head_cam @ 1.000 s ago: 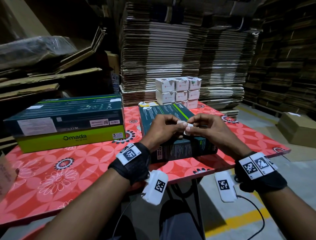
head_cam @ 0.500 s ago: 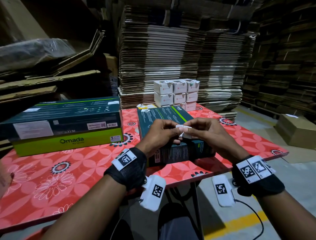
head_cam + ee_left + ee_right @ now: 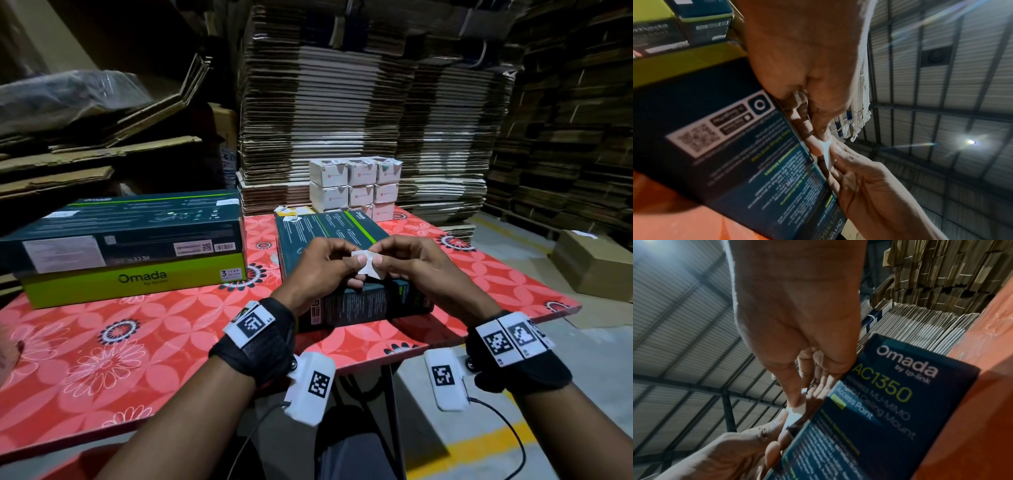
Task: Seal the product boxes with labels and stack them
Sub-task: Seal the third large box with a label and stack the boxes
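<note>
Both hands meet just above the near end of the dark Omada box [image 3: 342, 260] lying on the table [image 3: 137, 342]. Left hand [image 3: 322, 267] and right hand [image 3: 411, 263] each pinch the small white label [image 3: 365, 263] between thumb and fingertips, grips closed on its opposite edges. Red floral table cover; a second Omada box [image 3: 130, 246] lies to the left, small white boxes [image 3: 356, 188] stacked at the far edge, flattened cardboard stacks [image 3: 325, 102] behind. Compared with half a second ago, label shows wider between the fingers.
</note>
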